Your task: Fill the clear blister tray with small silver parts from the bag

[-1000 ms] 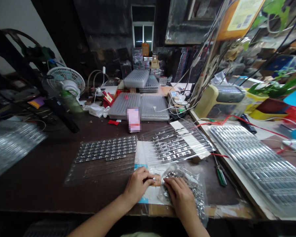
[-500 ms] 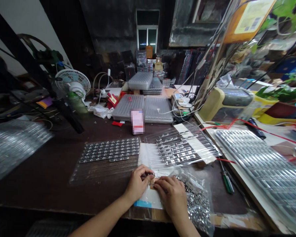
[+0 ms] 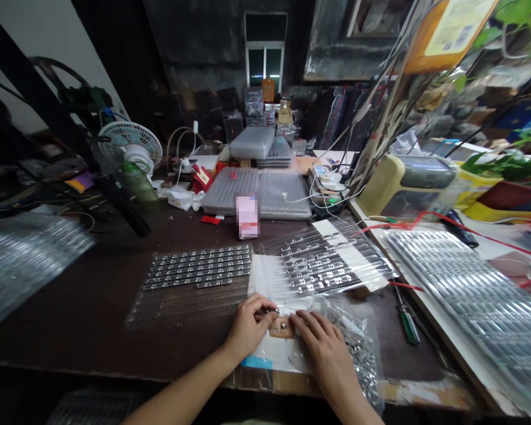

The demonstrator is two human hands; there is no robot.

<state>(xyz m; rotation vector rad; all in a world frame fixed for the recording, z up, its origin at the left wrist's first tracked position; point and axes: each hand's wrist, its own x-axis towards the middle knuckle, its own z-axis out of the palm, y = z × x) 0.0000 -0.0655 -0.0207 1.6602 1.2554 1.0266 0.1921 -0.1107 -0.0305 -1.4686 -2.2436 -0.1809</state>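
My left hand (image 3: pixel 248 327) is closed, thumb and forefinger pinching a small shiny metal part (image 3: pixel 275 310) over the left edge of a small brown block (image 3: pixel 282 328). A little round metal piece (image 3: pixel 284 326) rests on that block. My right hand (image 3: pixel 325 345) lies palm down with its fingers stretched out, just right of the block and partly over a clear plastic bag (image 3: pixel 371 336). Many small silvery parts (image 3: pixel 366 363) fill the bag. Under the block is a white sheet (image 3: pixel 281 349) with a blue strip (image 3: pixel 256 362).
Ahead lie a clear ribbed tray with rows of metal pieces (image 3: pixel 199 265) and another ribbed tray (image 3: pixel 318 265) crossed by a white strip. At right are a green-handled screwdriver (image 3: pixel 408 324) and stacked clear trays (image 3: pixel 469 295). A fan (image 3: pixel 130 144) stands at the left.
My right hand has moved right, away from the left hand, and its fingers have spread off the brown block, uncovering it and the round piece. The left hand stays nearly still.
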